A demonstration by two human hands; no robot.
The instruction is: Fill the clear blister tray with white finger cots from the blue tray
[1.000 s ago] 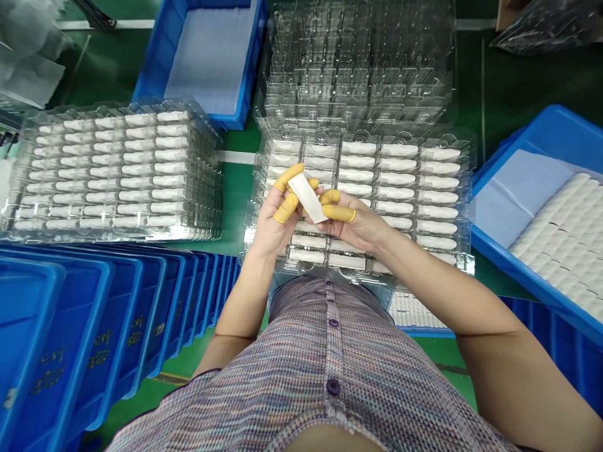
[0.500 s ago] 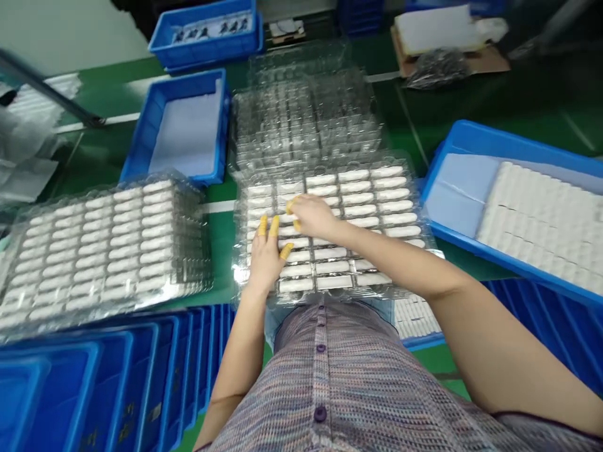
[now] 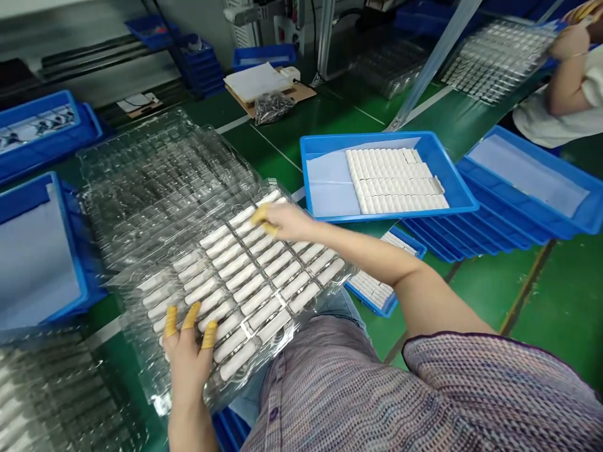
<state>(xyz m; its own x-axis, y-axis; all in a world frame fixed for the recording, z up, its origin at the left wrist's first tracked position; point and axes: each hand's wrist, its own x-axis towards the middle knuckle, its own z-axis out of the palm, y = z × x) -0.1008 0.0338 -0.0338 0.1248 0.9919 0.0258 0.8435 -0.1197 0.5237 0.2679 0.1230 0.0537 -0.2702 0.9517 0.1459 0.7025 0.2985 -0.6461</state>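
A clear plastic tray (image 3: 301, 320) holds rows of white oblong pieces (image 3: 234, 255) and lies in front of me, slanted in view. My left hand (image 3: 187, 345), with yellow covers on its fingertips, rests spread on the tray's near left part. Over the upper right part is my right hand (image 3: 282, 221), fingers bent together and slightly blurred; whether a piece is between them is hidden. To the right, a blue bin (image 3: 461, 204) lined with pale sheet holds white pieces (image 3: 391, 179) packed in rows.
Clear trays (image 3: 160, 169) are stacked behind. Blue bins (image 3: 38, 251) stand at the left, beside more filled trays (image 3: 51, 389). At right are stacked blue bins (image 3: 532, 182) and, at the top, another person's hand (image 3: 570, 41) by a tray. A slanted metal post (image 3: 428, 69) rises behind.
The view has turned to the right, bringing the right-hand bin and another person into sight. My right hand has moved away from my left, towards the tray's far edge.
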